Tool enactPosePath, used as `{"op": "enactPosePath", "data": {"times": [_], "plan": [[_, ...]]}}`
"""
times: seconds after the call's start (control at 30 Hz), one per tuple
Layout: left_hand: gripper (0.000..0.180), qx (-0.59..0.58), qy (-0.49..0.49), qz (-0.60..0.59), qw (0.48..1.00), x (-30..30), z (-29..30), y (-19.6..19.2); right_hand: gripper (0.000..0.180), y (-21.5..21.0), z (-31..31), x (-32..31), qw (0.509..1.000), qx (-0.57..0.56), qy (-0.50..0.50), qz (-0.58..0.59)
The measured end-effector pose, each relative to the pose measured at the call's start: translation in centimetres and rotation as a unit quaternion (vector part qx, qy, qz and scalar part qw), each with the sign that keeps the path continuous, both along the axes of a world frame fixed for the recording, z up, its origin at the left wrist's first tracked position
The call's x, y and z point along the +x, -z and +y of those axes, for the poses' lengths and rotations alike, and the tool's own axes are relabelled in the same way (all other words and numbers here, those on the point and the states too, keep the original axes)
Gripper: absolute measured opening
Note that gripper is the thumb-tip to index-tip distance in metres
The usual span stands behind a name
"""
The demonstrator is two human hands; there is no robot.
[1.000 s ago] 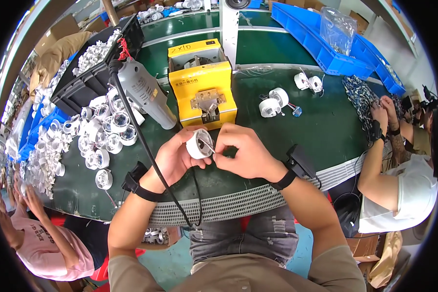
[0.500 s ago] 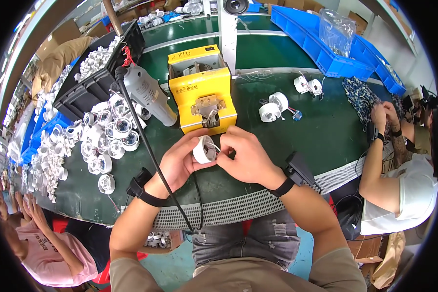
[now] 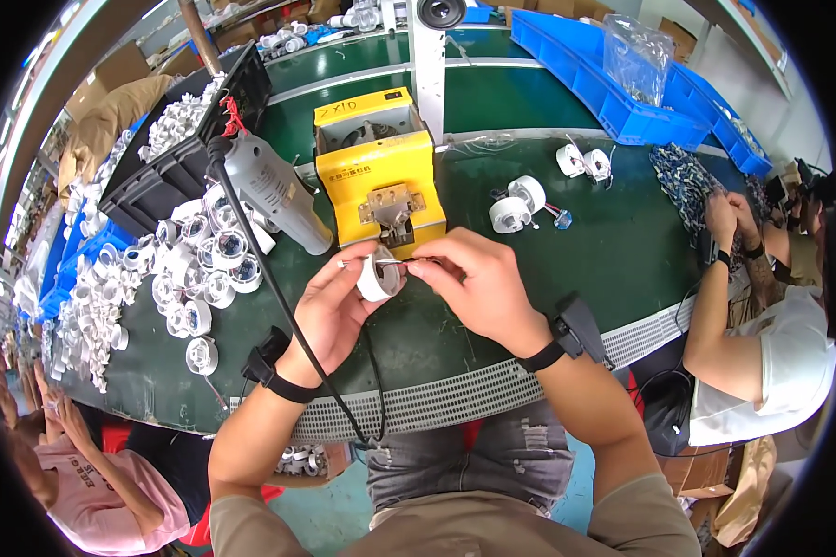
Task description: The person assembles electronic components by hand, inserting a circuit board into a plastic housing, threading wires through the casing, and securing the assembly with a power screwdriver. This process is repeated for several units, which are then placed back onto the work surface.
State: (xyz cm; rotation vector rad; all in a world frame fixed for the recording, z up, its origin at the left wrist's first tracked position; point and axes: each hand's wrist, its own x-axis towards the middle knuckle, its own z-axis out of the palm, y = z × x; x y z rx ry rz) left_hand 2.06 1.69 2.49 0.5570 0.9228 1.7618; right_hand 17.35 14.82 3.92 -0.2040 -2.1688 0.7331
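My left hand [image 3: 333, 299] is closed around a white round plastic housing [image 3: 370, 278], its open side turned to the right. Thumb and finger of my right hand [image 3: 481, 290] pinch thin dark and reddish wires [image 3: 409, 263] at the opening of the housing. A small white tip [image 3: 346, 265] sticks out on the left side, by my left fingers. Just beyond both hands stands a yellow machine [image 3: 381, 176] with a metal fixture [image 3: 392, 206] on its front. What lies inside the housing is mostly hidden.
A grey heat gun [image 3: 274, 186] stands left of the machine; its black cable passes over my left forearm. Many white housings [image 3: 218, 251] lie at left beside a black crate [image 3: 149, 186]. Further assemblies [image 3: 520, 204] sit at right. Co-workers' hands [image 3: 729, 218] handle wire bundles [image 3: 683, 186].
My left hand has turned the housing and shifted slightly left and up. My right hand has moved up a little, and more of the wires and a white tip now show.
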Motion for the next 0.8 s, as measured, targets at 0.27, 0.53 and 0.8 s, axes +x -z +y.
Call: {"op": "enactPosePath", "data": {"times": [0.27, 0.53, 0.8], "plan": [[0.044, 0.09, 0.07, -0.034, 0.993, 0.7, -0.5, -0.4, 0.015, 1.3, -1.5, -1.3, 0.876, -0.441, -0.194, 0.011], [0.051, 0.099, 0.076, -0.051, 0.991, 1.3, -0.1, 0.2, 0.015, 1.9, -1.8, -1.2, 0.958, -0.265, -0.104, 0.017], [0.061, 0.131, 0.081, 0.0, 0.988, 1.8, -0.1, 0.8, 0.028, 2.2, -2.3, -1.8, 0.965, -0.242, -0.078, 0.071]]}}
